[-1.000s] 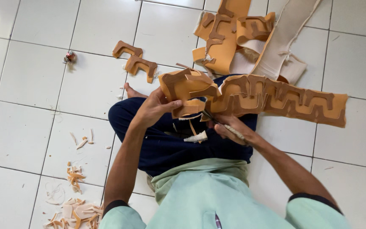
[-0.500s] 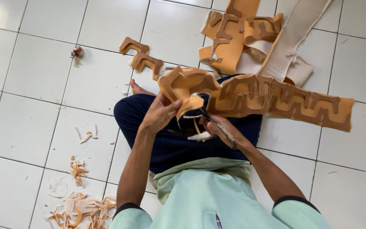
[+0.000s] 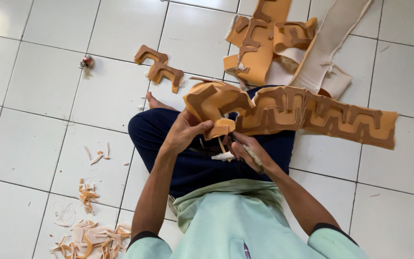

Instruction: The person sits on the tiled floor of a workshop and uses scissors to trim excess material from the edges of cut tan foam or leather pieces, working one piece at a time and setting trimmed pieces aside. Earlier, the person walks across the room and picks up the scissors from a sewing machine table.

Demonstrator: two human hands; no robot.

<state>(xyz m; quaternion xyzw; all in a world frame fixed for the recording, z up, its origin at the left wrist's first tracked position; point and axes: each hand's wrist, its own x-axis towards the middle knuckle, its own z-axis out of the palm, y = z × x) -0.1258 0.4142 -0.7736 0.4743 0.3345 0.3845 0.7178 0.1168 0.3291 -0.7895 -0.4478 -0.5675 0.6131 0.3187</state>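
Head camera looks down on a person sitting cross-legged on a white tiled floor (image 3: 39,91). Left hand (image 3: 184,132) is closed around the near end of a long tan foam strip (image 3: 307,117) with a brown stepped pattern, which lies across the lap and reaches out to the right. Right hand (image 3: 247,152) is curled shut on a small cutting tool (image 3: 255,157), its tip just beside the strip's gripped end; the blade itself is too small to make out. Judging by the heap of trimmings (image 3: 92,237) on the floor and two cut brown pieces (image 3: 161,67) lying apart, some cutting is done. Most of the strip looks untrimmed, and a pile of patterned foam sheets (image 3: 264,38) lies beyond the knees.
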